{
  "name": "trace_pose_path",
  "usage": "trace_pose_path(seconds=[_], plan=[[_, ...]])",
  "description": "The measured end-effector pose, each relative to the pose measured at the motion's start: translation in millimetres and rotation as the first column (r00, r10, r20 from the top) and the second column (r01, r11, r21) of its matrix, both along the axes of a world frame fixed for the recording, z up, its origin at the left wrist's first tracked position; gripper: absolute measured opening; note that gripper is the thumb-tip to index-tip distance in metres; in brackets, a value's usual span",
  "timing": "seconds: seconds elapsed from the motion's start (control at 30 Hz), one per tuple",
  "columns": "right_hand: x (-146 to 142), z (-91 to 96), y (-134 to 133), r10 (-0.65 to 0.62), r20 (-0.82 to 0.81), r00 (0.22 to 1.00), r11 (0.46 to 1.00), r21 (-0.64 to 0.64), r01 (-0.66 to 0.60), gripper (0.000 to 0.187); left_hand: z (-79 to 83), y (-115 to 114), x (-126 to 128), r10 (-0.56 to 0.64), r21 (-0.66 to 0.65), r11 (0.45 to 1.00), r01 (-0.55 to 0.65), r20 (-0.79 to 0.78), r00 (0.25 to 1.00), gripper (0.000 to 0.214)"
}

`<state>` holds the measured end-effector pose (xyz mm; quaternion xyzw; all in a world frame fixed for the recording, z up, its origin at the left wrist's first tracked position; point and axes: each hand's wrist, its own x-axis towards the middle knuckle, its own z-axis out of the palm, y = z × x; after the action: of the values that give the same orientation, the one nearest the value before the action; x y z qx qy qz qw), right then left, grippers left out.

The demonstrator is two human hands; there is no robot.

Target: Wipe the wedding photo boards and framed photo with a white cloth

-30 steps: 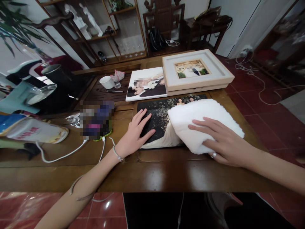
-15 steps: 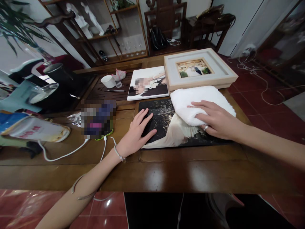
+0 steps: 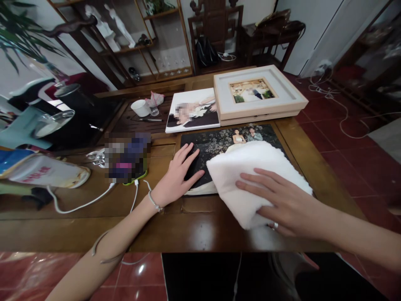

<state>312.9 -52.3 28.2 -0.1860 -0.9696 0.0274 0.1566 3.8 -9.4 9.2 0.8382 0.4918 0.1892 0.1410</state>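
A dark wedding photo panel (image 3: 203, 144) lies flat on the wooden table. On its left edge rests my left hand (image 3: 179, 173), fingers spread and holding nothing. My right hand (image 3: 282, 200) grips a fluffy white cloth (image 3: 241, 179), its fingers partly curled into the fabric. The cloth covers the right and lower part of the panel and hangs over its near edge. Two small figures in the picture show above the cloth. Touching neither hand, a smaller white-edged photo panel (image 3: 191, 110) lies just behind.
A pale wooden picture frame (image 3: 260, 108) stands at the back right of the table (image 3: 125, 230). To the left are a phone (image 3: 128, 159) with white cables, a printed bag (image 3: 46, 169), a white cup (image 3: 140, 108) and a black pot (image 3: 73, 100).
My right hand has drawn the cloth toward me and slightly left, uncovering the panel's upper right part. The left hand has stayed in place on the panel.
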Motion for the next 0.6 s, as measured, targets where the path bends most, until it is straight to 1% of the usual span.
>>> trace_pose_path(seconds=[0.07, 0.13, 0.27, 0.37, 0.47, 0.53, 0.6], plan=[[1, -0.9, 17, -0.017, -0.001, 1.000, 0.999, 0.036, 0.017, 0.031, -0.4, 0, 0, -0.003, 0.008, 1.000, 0.003, -0.004, 1.000, 0.057], [1, -0.8, 37, -0.039, -0.005, 0.999, 0.996, 0.081, 0.039, 0.036, -0.1, 0, 0, -0.004, 0.008, 1.000, 0.004, -0.002, 1.000, 0.057], [2, 3.6, 77, -0.109, 0.014, 0.994, 0.986, 0.130, 0.106, 0.032, 1.3, -1, 0, -0.002, -0.006, 1.000, 0.002, 0.007, 1.000, 0.056], [2, 5.7, 100, -0.187, 0.018, 0.982, 0.973, 0.143, 0.182, 0.027, 2.2, -1, 0, -0.003, -0.005, 1.000, 0.003, 0.008, 1.000, 0.056], [2, 4.1, 108, -0.226, -0.007, 0.974, 0.963, 0.149, 0.225, 0.026, 2.3, -1, 0, -0.006, -0.004, 1.000, 0.006, 0.010, 1.000, 0.056], [1, 1.5, 102, -0.227, -0.032, 0.973, 0.962, 0.145, 0.229, 0.027, 2.1, 0, 0, -0.005, -0.006, 1.000, 0.005, 0.010, 1.000, 0.056], [0, -1.4, 88, -0.206, -0.047, 0.978, 0.969, 0.127, 0.210, 0.028, 1.9, 0, 0, -0.002, -0.006, 1.000, 0.002, 0.010, 1.000, 0.056]])
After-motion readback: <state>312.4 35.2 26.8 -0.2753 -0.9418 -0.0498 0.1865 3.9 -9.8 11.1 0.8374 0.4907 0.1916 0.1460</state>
